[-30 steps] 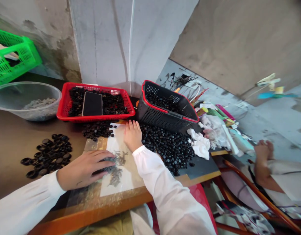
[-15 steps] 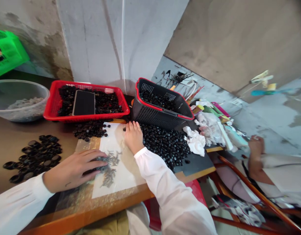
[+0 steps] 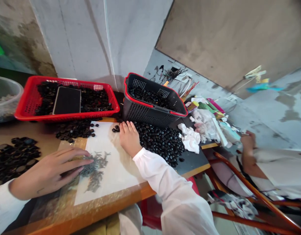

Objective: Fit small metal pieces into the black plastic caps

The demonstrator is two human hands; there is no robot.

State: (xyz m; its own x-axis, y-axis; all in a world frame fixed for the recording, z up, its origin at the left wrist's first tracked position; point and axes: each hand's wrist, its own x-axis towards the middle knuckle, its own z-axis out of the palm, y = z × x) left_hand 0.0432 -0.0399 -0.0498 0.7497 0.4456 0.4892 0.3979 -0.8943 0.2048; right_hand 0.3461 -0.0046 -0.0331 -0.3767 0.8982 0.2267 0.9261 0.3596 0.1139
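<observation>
My left hand [image 3: 49, 171] lies flat, fingers spread, on the edge of a white sheet [image 3: 111, 166], its fingertips over a heap of small grey metal pieces [image 3: 95, 169]. Farther back my right hand [image 3: 129, 138] rests palm down on the same sheet, fingers together, touching a big pile of black round caps [image 3: 160, 142]. Neither hand holds anything. A smaller pile of black caps [image 3: 73, 129] lies just beyond the sheet, and black rings [image 3: 14, 156] are spread at the left.
A red basket [image 3: 28, 112] of black parts with a dark flat phone [image 3: 67, 100] stands at the back. A black basket [image 3: 150, 112] sits right of it. A clear bowl [image 3: 6, 98], white rags [image 3: 191, 138] and clutter flank them. Another person's hand [image 3: 248, 143] is at the right.
The view has swung to the right, so everything shifts left in the picture. My left hand has slid slightly left off the grey pieces. My right hand stays against the black caps.
</observation>
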